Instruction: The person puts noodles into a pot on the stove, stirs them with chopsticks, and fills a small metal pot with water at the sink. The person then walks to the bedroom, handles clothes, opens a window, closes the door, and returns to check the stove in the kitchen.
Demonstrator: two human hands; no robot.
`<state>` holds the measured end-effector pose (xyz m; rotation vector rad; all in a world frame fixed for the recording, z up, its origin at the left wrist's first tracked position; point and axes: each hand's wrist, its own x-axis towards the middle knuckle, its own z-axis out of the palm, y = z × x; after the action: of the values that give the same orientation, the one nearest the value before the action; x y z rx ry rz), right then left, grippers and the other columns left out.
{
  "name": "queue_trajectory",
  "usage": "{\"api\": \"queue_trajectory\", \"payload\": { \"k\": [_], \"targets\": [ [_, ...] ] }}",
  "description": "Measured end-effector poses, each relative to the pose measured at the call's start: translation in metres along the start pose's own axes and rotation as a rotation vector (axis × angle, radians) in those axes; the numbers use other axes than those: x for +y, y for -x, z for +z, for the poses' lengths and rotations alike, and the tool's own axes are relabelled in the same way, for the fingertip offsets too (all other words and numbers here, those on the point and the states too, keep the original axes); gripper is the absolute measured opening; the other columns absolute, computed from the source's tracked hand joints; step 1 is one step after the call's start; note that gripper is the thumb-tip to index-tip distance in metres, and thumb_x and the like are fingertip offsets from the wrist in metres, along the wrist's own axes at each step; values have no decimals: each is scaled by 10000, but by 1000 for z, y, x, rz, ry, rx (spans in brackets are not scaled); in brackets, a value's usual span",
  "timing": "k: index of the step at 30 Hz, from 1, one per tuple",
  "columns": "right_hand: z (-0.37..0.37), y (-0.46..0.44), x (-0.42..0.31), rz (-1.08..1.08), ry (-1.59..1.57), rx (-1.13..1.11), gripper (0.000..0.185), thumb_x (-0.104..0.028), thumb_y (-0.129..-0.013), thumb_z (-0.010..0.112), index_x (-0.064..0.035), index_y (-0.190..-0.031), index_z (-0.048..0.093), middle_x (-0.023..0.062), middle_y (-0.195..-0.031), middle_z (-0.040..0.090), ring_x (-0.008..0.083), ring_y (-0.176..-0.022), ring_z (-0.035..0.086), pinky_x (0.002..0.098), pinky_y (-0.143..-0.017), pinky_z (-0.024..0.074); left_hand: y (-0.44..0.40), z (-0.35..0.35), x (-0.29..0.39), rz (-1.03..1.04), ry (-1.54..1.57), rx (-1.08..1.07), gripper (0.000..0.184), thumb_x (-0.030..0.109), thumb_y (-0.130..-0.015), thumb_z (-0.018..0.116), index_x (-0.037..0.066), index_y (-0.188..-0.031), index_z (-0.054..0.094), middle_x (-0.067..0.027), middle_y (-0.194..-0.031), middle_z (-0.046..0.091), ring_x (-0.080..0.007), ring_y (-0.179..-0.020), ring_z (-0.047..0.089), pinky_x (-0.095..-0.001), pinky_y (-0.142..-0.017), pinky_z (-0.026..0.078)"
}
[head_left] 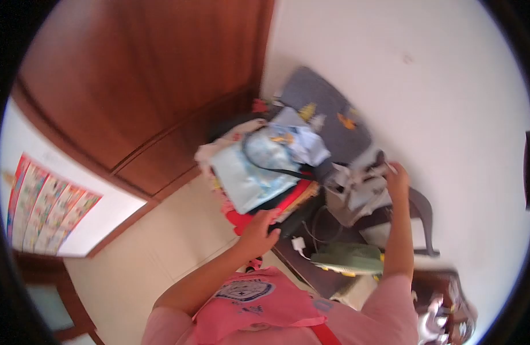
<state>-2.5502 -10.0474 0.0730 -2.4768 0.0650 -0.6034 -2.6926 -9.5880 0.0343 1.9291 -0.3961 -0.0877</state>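
My left hand (259, 233), thumb and fingers apart, is at the near edge of a pile of bags and cloth. A red item (292, 198) lies close to its fingertips; contact is hard to tell. On top of the pile lies a pale blue bag (248, 178) with a dark strap (276, 168) across it. To the right, my right hand (398, 179) is closed on the upper edge of a crumpled grey cloth bag (354, 198). Blur hides the exact grip.
A grey chair back (328, 109) with yellow and orange patches leans by the white wall (426, 75). A green case (348, 257) and white charger (299, 245) rest on a dark surface. Wooden doors (156, 63) stand at left, beside a poster (46, 201).
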Motion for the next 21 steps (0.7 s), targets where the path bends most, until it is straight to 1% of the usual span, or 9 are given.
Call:
{"api": "queue_trajectory", "payload": {
  "k": [5, 6, 7, 8, 11, 12, 17, 19, 21],
  "targets": [
    [70, 116, -163, 86, -473, -95, 107, -100, -909, 577, -17, -842, 571, 43, -751, 564, 117, -679, 520, 253, -639, 449, 58, -72, -21, -65, -22, 184, 488, 121, -836, 603, 13, -1278, 427, -199, -1171, 507, -320, -1045, 545, -391, -939, 431],
    [97, 148, -225, -74, -705, -181, 117, -116, -900, 591, -38, -814, 576, 26, -745, 574, 115, -679, 519, 262, -634, 448, 80, -92, -29, 2, -141, 279, 474, 135, -840, 587, 13, -1271, 432, -194, -1158, 505, -312, -1030, 552, -396, -929, 439],
    [131, 172, -238, -128, -608, -362, 71, -93, -877, 609, -29, -847, 608, 34, -812, 602, 128, -716, 547, 274, -682, 469, 104, -113, -33, -37, -162, 357, 474, 135, -840, 587, 13, -1271, 432, -194, -1158, 505, -312, -1030, 552, -396, -929, 439],
    [144, 209, -319, 14, -611, -467, 67, -46, -870, 594, -18, -917, 633, 51, -867, 625, 138, -772, 582, 281, -742, 481, 131, -133, -37, -78, -138, 423, 473, 122, -835, 586, 16, -1270, 434, -191, -1147, 504, -307, -1029, 555, -397, -923, 441],
    [202, 298, -451, -177, -763, -881, 97, -32, -880, 576, 3, -948, 636, 69, -903, 639, 148, -822, 609, 260, -767, 482, 240, -202, -32, -214, -42, 544, 473, 95, -833, 586, 39, -1278, 435, -175, -1130, 499, -276, -1033, 561, -384, -867, 470],
    [231, 326, -477, -365, -796, -890, 86, -34, -883, 576, 4, -938, 630, 77, -881, 630, 147, -805, 608, 254, -757, 480, 280, -224, -32, -241, -42, 616, 474, 89, -835, 590, 49, -1281, 436, -165, -1138, 499, -262, -1028, 566, -372, -840, 481],
    [276, 455, -662, -534, -903, -1244, 84, -35, -893, 571, 16, -943, 615, 77, -886, 621, 139, -824, 618, 248, -755, 488, 490, -317, -45, -384, -102, 956, 473, 81, -846, 600, 73, -1290, 436, -139, -1159, 504, -230, -1022, 575, -342, -794, 501],
    [299, 505, -724, -422, -999, -1408, 86, -28, -899, 561, 24, -949, 609, 72, -901, 620, 141, -829, 623, 253, -757, 496, 569, -348, -42, -476, -134, 1122, 482, 80, -845, 607, 77, -1295, 436, -133, -1168, 506, -228, -1017, 581, -344, -811, 500],
    [328, 554, -772, -493, -1039, -1501, 91, -22, -902, 556, 29, -960, 604, 71, -906, 621, 142, -816, 624, 255, -757, 501, 645, -372, -47, -538, -205, 1255, 467, 85, -850, 606, 78, -1289, 445, -130, -1167, 513, -226, -1017, 586, -341, -817, 503]
  ]
}}
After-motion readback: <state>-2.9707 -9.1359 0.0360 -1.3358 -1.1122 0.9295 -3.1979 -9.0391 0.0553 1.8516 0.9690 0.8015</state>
